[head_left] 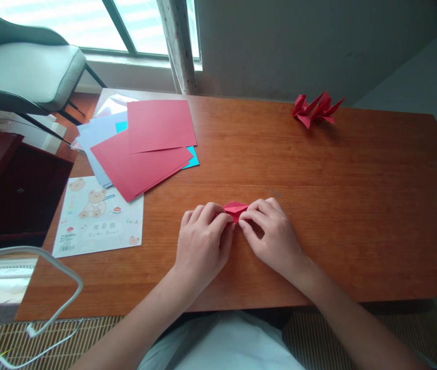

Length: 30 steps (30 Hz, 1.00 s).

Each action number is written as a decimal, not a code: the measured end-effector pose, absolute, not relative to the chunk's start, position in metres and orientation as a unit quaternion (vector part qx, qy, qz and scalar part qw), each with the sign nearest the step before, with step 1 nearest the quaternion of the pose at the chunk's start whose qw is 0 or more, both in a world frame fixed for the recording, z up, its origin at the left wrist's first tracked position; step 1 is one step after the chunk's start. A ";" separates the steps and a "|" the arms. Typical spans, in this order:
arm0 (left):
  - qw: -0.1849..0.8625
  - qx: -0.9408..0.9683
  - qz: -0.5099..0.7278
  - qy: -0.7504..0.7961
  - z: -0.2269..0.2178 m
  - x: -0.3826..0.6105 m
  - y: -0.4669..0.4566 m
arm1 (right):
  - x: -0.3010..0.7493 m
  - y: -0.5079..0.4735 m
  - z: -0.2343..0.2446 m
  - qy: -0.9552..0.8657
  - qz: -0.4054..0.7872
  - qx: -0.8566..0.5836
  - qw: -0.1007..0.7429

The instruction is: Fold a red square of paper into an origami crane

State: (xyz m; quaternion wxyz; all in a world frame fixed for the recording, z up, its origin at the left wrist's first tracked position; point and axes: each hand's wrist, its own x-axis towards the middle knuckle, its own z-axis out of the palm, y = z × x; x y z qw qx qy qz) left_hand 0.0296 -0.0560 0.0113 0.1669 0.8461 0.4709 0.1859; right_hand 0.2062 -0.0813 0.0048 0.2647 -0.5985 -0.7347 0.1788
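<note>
A small piece of folded red paper (236, 207) lies on the wooden table near its front edge, between my two hands. My left hand (205, 239) pinches its left side, thumb and fingers pressed together. On the other side my right hand (270, 234) has its thumb and fingertips closed on the paper's right part. My fingers cover both ends, so only the middle folds show.
Red paper sheets (160, 126) overlap blue and pale sheets at the left. A bear-printed sheet (98, 221) lies in front of them. Folded red paper figures (316, 109) stand at the back right. A white cable (64, 267) loops at lower left, and a chair (25, 72) stands beyond.
</note>
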 end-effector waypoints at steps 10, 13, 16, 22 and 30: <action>0.188 0.827 0.163 0.504 0.015 0.032 -0.055 | 0.209 -0.080 0.006 -0.719 0.211 -0.607 0.265; 0.210 0.829 0.164 0.491 0.014 0.028 -0.054 | 0.212 -0.079 0.007 -0.725 0.232 -0.593 0.264; 0.223 0.830 0.169 0.482 0.013 0.026 -0.053 | 0.215 -0.078 0.008 -0.726 0.242 -0.585 0.270; 0.217 0.831 0.170 0.483 0.013 0.025 -0.053 | 0.214 -0.077 0.010 -0.723 0.239 -0.593 0.261; 0.192 0.838 0.162 0.484 0.013 0.027 -0.056 | 0.211 -0.077 0.007 -0.721 0.214 -0.607 0.258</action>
